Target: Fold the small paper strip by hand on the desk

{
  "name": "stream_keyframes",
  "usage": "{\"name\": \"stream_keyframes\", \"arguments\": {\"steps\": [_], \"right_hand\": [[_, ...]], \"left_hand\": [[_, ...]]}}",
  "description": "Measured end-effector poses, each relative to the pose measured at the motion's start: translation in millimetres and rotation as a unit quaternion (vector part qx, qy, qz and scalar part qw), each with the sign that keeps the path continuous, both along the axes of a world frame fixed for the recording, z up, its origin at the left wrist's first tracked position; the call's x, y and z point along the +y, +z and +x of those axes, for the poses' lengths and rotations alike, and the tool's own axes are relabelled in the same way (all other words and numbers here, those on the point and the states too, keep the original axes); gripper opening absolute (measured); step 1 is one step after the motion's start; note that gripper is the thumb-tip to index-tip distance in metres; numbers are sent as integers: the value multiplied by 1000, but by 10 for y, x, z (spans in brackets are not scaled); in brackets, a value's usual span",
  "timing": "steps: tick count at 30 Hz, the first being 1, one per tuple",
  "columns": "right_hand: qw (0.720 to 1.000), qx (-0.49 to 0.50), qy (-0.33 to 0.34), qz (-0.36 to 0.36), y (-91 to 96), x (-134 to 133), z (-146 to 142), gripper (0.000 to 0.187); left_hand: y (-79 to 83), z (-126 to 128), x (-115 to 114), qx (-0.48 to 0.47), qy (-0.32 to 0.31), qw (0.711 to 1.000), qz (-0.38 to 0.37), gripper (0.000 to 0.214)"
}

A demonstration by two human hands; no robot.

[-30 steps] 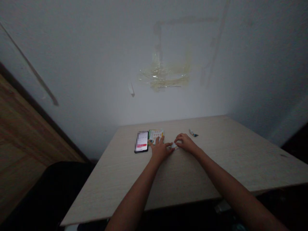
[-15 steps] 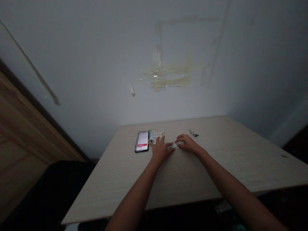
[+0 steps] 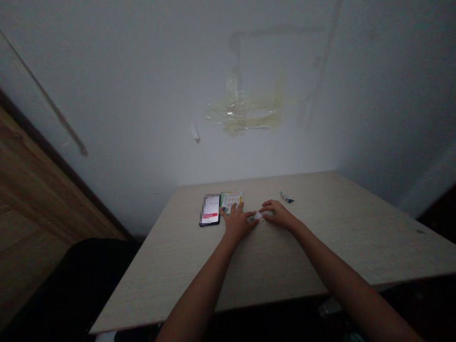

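Note:
A small whitish piece, perhaps folded paper, lies on the table between my two hands. My left hand is spread flat, its fingertips by the lower edge of a printed green-and-white sheet or packet and its thumb touching the whitish piece. From the right, my right hand has curled fingers and thumb closed at the edge of that piece; part of it is hidden by the fingers. Left of my left hand lies a phone with its screen lit.
A small crumpled wrapper rests beyond my right hand. The pale wooden table stands against a wall bearing old yellowed tape. A dark shape and wooden panelling are at the left.
Very little differs. Both hands stay at the whitish piece, with only a slight shift of the right fingers.

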State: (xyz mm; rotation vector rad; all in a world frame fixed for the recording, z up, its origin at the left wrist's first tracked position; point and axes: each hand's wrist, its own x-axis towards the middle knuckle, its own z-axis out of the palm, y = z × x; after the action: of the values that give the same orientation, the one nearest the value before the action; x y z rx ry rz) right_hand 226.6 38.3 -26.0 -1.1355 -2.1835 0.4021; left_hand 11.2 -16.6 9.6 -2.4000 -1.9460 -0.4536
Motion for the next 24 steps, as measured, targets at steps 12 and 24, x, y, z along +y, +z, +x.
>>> {"name": "stream_keyframes", "arguments": {"steps": [12,24], "right_hand": [[998,-12,37,-44,32,-9,75,32],[998,22,45,27,7,-67,27,20]], "left_hand": [[-11,7,14,-15,4,1000,-2,42],[-66,21,-19,-10,-20,998,62,36]]}}
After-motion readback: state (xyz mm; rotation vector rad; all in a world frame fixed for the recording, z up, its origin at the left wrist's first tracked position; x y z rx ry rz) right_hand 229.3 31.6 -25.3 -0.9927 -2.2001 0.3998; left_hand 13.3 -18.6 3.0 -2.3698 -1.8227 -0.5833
